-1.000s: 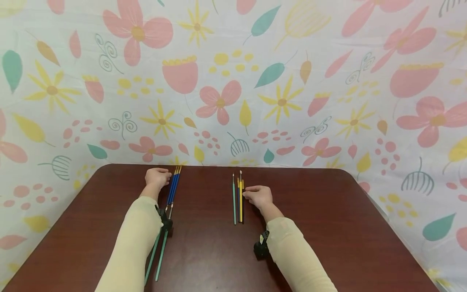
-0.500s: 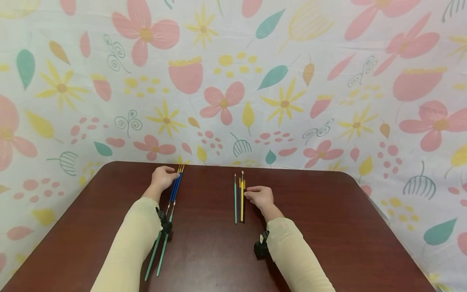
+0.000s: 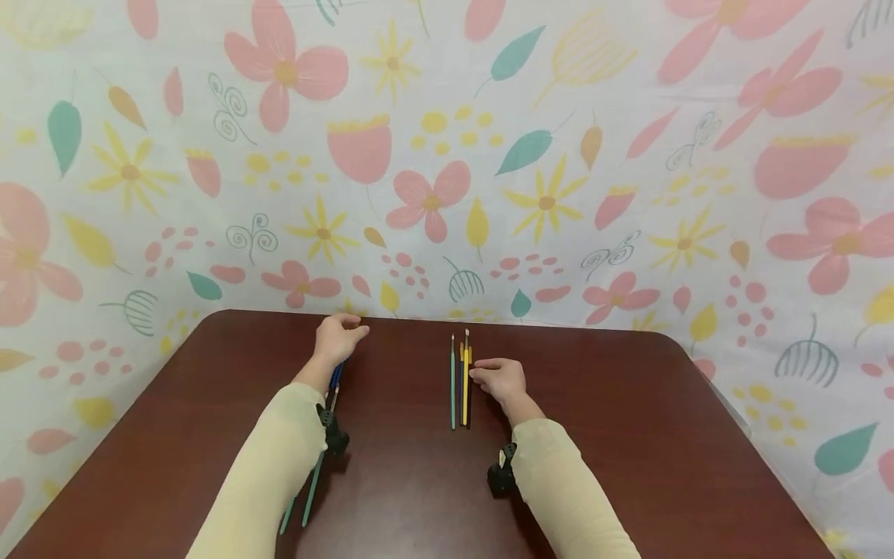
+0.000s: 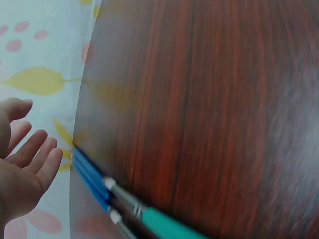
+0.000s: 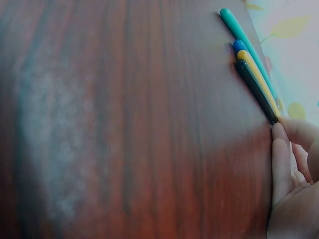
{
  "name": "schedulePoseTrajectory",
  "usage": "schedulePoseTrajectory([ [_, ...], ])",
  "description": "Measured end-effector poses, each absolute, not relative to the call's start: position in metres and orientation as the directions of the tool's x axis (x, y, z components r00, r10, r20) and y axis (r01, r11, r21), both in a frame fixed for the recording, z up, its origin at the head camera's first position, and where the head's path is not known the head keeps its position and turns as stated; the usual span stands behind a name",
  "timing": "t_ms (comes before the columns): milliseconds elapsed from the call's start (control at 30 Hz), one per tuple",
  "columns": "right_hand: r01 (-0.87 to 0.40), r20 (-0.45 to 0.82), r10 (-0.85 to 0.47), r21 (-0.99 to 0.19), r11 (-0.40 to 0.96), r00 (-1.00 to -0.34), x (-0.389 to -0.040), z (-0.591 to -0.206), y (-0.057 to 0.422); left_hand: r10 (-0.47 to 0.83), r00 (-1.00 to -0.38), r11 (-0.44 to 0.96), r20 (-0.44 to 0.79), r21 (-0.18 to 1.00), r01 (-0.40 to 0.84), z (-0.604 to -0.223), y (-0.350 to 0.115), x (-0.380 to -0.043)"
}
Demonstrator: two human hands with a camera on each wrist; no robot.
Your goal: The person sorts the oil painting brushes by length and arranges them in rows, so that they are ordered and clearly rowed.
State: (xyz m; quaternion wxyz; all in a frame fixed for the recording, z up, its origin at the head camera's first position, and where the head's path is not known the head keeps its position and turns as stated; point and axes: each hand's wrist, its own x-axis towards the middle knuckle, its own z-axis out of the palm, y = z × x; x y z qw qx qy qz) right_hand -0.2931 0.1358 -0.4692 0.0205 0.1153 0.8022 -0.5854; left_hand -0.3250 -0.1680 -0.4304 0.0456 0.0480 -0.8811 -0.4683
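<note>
My left hand (image 3: 338, 338) is at the back left of the table, over the blue paintbrushes (image 3: 337, 374) and hiding most of them. Its fingers are relaxed with nothing between them, as the left wrist view shows; the blue brush handles (image 4: 89, 179) lie beside the fingertips. Two teal paintbrushes (image 3: 312, 493) lie nearer, partly under the left forearm. With thumb and fingertips my right hand (image 3: 501, 380) pinches a black paintbrush (image 5: 255, 89). Alongside it lie a yellow paintbrush (image 3: 466, 388), a dark blue paintbrush (image 5: 239, 46) and a teal paintbrush (image 3: 452, 388), roughly parallel.
The brown wooden table (image 3: 594, 481) ends at the back against a floral cloth (image 3: 433, 116). A small black camera (image 3: 335, 435) sits on the left wrist and another camera (image 3: 500, 475) on the right wrist, both close over the tabletop.
My left hand has come away from the left side of the blue paintbrushes, moving right and slightly back over them. The right hand stays at the black paintbrush.
</note>
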Motion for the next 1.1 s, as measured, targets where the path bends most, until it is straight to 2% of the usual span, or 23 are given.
schedulePoseTrajectory([
  [333,0.224,-0.186,0.155,-0.932,0.285,-0.97,-0.29,-0.475,0.138,-0.115,-0.993,0.511,0.01,0.858,-0.05,-0.448,-0.132,-0.32],
  [567,0.223,-0.185,0.152,-0.929,0.296,-0.971,-0.295,-0.468,0.138,-0.09,-0.996,0.458,0.013,0.889,-0.03,-0.443,-0.102,-0.322],
  [1100,0.219,-0.181,0.152,-0.931,0.291,-0.972,-0.296,-0.465,0.137,-0.094,-0.996,0.439,0.008,0.898,-0.034,-0.449,-0.075,-0.327],
])
